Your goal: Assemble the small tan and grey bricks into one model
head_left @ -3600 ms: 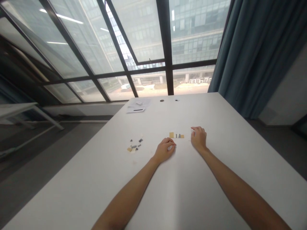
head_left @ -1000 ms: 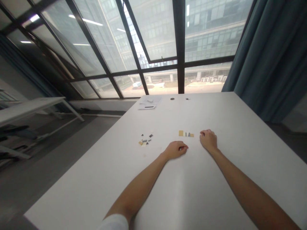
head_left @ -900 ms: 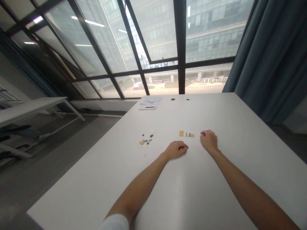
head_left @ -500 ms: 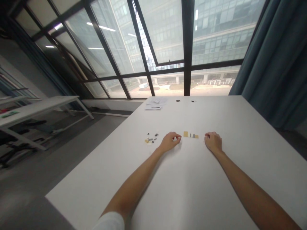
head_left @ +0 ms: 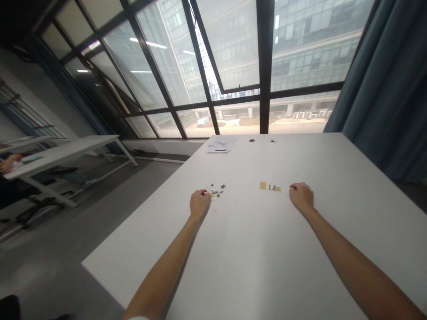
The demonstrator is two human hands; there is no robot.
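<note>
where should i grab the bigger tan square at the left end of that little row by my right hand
Pinch the tan square by its near and far edges, coming straight down from above. It lies flat and thin on the table, with a grey piece close on its right; its near, far and left edges look free.

The white table (head_left: 260, 253) is smooth and faintly glossy, the curtain (head_left: 383, 89) matt cloth.
</note>
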